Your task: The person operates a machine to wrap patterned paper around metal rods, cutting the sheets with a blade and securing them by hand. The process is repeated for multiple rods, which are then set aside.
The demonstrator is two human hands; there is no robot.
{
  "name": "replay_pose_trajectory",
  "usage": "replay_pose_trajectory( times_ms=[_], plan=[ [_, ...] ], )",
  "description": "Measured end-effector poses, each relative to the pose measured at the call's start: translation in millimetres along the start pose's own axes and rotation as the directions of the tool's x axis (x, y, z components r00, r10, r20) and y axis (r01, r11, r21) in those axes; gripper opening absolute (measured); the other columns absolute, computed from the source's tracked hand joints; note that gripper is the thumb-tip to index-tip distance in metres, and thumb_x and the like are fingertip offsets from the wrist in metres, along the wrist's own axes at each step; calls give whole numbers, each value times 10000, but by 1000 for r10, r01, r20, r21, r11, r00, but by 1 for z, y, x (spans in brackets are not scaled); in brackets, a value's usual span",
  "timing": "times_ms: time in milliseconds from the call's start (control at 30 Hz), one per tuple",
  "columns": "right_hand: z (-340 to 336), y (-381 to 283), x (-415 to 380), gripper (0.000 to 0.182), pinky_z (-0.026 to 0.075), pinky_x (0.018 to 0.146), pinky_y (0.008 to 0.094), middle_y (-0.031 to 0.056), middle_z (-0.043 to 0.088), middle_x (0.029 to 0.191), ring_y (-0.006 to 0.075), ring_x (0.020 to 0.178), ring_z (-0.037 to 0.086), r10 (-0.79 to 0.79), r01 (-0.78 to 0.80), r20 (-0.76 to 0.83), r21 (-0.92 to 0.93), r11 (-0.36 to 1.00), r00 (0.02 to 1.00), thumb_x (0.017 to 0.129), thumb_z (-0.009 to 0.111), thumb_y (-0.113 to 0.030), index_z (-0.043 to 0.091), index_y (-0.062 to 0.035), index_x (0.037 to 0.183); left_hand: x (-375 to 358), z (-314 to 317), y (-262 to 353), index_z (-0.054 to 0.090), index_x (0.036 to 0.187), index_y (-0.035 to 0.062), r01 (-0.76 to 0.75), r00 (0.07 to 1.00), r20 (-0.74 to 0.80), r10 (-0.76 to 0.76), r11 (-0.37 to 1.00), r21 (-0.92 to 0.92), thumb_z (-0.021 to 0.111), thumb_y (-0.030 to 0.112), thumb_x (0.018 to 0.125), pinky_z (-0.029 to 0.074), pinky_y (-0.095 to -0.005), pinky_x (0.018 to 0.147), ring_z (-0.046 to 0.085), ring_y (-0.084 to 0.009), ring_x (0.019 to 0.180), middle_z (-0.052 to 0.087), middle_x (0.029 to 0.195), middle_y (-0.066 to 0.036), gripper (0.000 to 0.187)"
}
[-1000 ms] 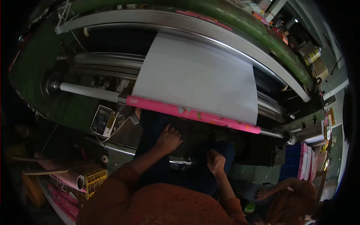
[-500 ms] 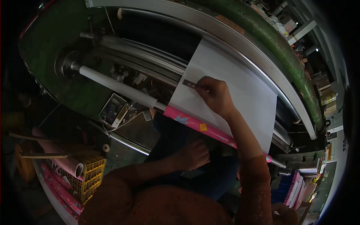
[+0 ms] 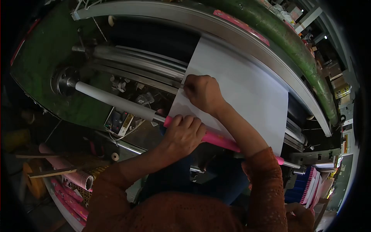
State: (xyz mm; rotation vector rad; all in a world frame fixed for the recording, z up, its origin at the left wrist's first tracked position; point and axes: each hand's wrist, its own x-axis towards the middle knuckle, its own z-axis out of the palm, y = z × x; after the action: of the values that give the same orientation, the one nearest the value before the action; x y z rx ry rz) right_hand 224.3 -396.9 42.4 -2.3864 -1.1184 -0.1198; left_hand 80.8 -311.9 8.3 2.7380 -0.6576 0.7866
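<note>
A white sheet (image 3: 239,85) is stretched from under the machine's metal bar down to a pink roll (image 3: 222,141) on a steel shaft. My left hand (image 3: 183,135) is closed over the left end of this roll, fingers wrapped across its top. Over the sheet's left edge, my right hand (image 3: 205,92) is closed in a fist, knuckles up. The flat metal strip seen in it earlier is now almost wholly hidden by the fingers. A white tube (image 3: 116,101) sits on the same shaft, left of the pink roll.
Metal rollers (image 3: 139,60) lie behind the shaft, under a long silver bar (image 3: 154,9). Beyond runs a green roller (image 3: 305,69) with a pink strip (image 3: 241,27) beside it. A small box of odds and ends (image 3: 119,120) is below the tube. Pink rolls (image 3: 67,193) lie lower left.
My left hand has risen from my lap onto the pink roll. My right hand has shifted left to the sheet's edge. The roll's printed figure and yellow sticker no longer show; a pink strip appears by the green roller.
</note>
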Motion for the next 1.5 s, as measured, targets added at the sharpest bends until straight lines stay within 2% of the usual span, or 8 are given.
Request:
replay_pose_trajectory(
  times_ms=[367, 733, 800, 900, 1033, 1133, 1233, 1500],
  plan=[
    [-32, 18, -24, 60, 531, 675, 421, 166, 654, 759, 338, 748, 657, -139, 206, 246, -274, 939, 959, 697, 627, -91, 655, -49, 729, 3, -4, 4, 539, 900, 88, 49, 978, 199, -67, 994, 94, 786, 300, 586, 413, -437, 816, 536, -277, 903, 545, 931, -83, 453],
    [-237, 181, -307, 58, 512, 628, 393, 112, 602, 732, 302, 727, 636, 459, -161, 240, -719, 676, 855, 754, 616, -73, 584, -25, 763, 0, 1, 0, 524, 984, 64, -47, 995, 99, 31, 986, 162, 775, 186, 599, 422, -458, 810, 540, -309, 893, 544, 940, -96, 476],
    [-258, 147, -323, 79, 505, 618, 367, 120, 616, 743, 288, 711, 639, 244, -315, -200, -626, 713, 949, 741, 661, -35, 592, -5, 766, -5, 3, -10, 521, 987, 61, -70, 993, 107, 52, 983, 171, 780, 182, 600, 425, -453, 806, 542, -312, 889, 542, 934, -98, 481],
    [-224, 92, -329, 145, 495, 602, 323, 115, 635, 783, 274, 708, 638, 109, -237, -510, -192, 952, 853, 722, 693, 71, 622, -4, 823, 3, 4, 5, 520, 978, 61, -68, 983, 178, 41, 987, 148, 792, 182, 606, 429, -440, 788, 545, -317, 875, 543, 922, -104, 477],
    [-179, 77, -353, 121, 487, 597, 275, 105, 637, 783, 210, 662, 622, 266, -306, -520, 9, 952, 812, 757, 688, 59, 622, 8, 844, 40, 33, 73, 531, 945, 68, -92, 966, 250, 60, 989, 117, 796, 200, 627, 435, -420, 749, 547, -315, 855, 546, 896, -112, 434],
    [-165, 83, -382, 66, 438, 547, 225, 59, 613, 723, 95, 604, 553, 527, -323, -653, 417, 850, 544, 826, 672, 19, 633, 0, 875, 87, 60, 164, 543, 918, 71, -168, 946, 290, 142, 984, 65, 739, 245, 701, 446, -399, 733, 567, -275, 846, 561, 878, -97, 340],
    [-168, 84, -415, 57, 419, 544, 206, 23, 589, 703, 50, 602, 510, 538, -327, -724, 431, 841, 432, 841, 664, 16, 628, 19, 885, 127, 105, 243, 557, 837, 82, -255, 951, 192, 244, 967, 31, 598, 190, 799, 468, -369, 647, 597, -227, 745, 582, 806, -74, 122],
    [-188, 84, -463, 60, 434, 675, 185, 2, 623, 810, 47, 732, 548, 622, -211, -774, 592, 778, 121, 889, 638, -5, 607, 22, 932, 209, 176, 419, 610, 913, 65, -351, 927, 87, 366, 925, -147, 561, 215, 816, 468, -334, 656, 613, -212, 770, 606, 822, -75, 185]
  ],
)
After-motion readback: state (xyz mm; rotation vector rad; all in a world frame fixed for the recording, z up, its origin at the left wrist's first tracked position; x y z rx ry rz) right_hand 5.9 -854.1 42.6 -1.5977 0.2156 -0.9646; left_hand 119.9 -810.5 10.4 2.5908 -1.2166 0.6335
